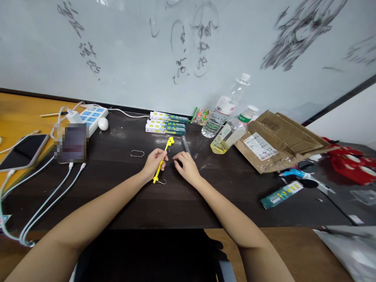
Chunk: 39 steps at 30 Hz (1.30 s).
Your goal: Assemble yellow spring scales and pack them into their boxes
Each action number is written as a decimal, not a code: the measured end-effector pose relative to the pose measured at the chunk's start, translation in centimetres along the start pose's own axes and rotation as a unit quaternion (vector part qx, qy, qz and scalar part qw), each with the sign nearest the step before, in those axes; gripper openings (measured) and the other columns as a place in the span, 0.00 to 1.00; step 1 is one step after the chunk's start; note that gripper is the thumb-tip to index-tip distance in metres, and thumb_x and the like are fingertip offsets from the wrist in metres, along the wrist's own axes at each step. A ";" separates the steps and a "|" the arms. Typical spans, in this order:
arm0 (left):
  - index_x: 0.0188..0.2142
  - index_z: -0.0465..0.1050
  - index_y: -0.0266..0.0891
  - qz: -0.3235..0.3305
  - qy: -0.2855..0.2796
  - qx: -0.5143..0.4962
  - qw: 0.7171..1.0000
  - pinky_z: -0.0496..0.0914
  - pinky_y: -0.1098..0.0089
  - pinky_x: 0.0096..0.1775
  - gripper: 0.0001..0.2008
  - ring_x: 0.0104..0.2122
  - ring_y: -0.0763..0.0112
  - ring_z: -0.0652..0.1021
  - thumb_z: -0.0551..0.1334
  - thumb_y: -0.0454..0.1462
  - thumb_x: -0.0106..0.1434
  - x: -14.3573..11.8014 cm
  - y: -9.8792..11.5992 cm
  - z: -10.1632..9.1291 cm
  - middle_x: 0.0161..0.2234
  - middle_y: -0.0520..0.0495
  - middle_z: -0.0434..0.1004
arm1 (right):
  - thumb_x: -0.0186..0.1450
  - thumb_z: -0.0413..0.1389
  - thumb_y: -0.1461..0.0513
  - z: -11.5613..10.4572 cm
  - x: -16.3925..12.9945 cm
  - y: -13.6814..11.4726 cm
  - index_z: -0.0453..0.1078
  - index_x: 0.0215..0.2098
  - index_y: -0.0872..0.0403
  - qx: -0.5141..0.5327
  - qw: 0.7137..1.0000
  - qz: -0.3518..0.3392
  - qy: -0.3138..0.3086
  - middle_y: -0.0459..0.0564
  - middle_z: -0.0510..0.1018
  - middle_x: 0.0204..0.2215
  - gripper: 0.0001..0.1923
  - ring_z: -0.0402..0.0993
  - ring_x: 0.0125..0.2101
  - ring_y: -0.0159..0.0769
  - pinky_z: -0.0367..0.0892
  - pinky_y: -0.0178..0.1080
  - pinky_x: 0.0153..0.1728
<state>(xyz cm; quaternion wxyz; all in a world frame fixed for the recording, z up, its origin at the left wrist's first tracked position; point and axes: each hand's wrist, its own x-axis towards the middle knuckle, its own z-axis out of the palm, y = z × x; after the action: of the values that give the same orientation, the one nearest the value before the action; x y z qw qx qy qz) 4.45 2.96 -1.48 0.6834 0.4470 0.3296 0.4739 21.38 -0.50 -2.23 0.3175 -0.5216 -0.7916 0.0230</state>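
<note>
— What did we have in hand at that point?

— Our left hand [154,163] was closed around the yellow pen [163,160], its lower tip down by a wire clip [161,181] just below our fingers. Our right hand [186,166] lay loosely curled on the dark table [117,188], gripping nothing we could see, with a clear tube [185,145] just past its fingertips.

— How far along were we?

— We judged it midway: pen and tube still apart. A second wire clip [137,153] lay untouched left of our left hand. Farther out sat the refill boxes [167,123], then the bottles [226,111].
</note>
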 end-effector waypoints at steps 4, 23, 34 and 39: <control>0.29 0.60 0.38 -0.012 -0.006 -0.010 1.000 0.53 0.83 0.12 0.17 0.11 0.87 0.61 0.66 0.44 0.53 -0.1 0.0 0.0 0.21 0.59 0.66 | 0.65 0.49 0.65 0.1 0.3 0.3 0.70 0.42 0.52 -0.019 1.000 -0.003 -0.007 0.52 0.72 0.38 0.09 0.66 0.41 0.42 0.64 0.44 0.45; 0.38 0.67 0.37 -0.049 -0.030 -0.001 0.998 0.66 0.80 0.16 0.13 0.15 0.80 0.71 0.61 0.44 0.60 0.3 -0.3 -0.5 0.23 0.53 0.72 | 0.65 0.49 0.65 0.3 -0.1 0.0 0.70 0.41 0.52 -0.006 1.000 -0.003 -0.025 0.52 0.72 0.37 0.09 0.66 0.40 0.41 0.63 0.44 0.45; 0.37 0.68 0.37 -0.024 -0.035 0.006 0.999 0.65 0.80 0.15 0.15 0.15 0.81 0.71 0.62 0.47 0.58 0.4 -0.6 -0.6 0.24 0.54 0.71 | 0.66 0.49 0.63 -0.3 0.2 0.0 0.69 0.40 0.52 -0.038 0.999 -0.009 -0.019 0.52 0.72 0.37 0.09 0.66 0.40 0.42 0.64 0.43 0.44; 0.35 0.68 0.37 -0.021 -0.039 0.031 0.999 0.65 0.80 0.15 0.17 0.15 0.82 0.70 0.64 0.48 0.56 0.3 -0.6 -0.6 0.24 0.54 0.71 | 0.64 0.51 0.58 -1.3 0.9 2.2 0.68 0.43 0.54 -0.132 0.983 0.102 0.083 0.57 0.70 0.40 0.11 0.66 0.41 0.46 0.64 0.46 0.41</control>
<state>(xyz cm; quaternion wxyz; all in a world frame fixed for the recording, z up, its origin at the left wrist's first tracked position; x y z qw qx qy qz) 4.26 3.30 -2.22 0.6911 0.4792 0.3263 0.4315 23.57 0.90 -1.58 0.3066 -0.6371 -0.7011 -0.0924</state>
